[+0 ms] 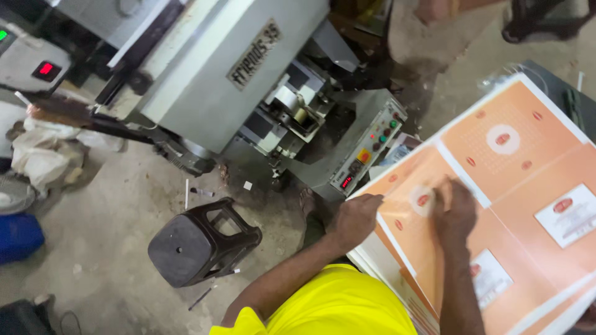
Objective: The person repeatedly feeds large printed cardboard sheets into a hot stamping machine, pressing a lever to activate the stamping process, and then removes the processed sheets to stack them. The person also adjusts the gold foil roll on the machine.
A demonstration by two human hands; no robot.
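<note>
A stack of large orange printed sheets [528,167] with white borders and round red marks lies at the right. My left hand [355,217] grips the stack's near left edge, fingers curled over the top sheet's corner. On the top sheet, beside a white circle, rests my right hand [454,211], knuckles up and a little blurred. Its fingers are bent under, and I cannot tell whether they pinch the paper. Both forearms reach in from the bottom, above my yellow shirt [335,307].
A grey machine [217,68] with a button panel [369,152] stands ahead on the concrete floor. A black plastic stool [198,245] sits to the left, with white cloth bundles [43,152] and a blue container [17,236] further left.
</note>
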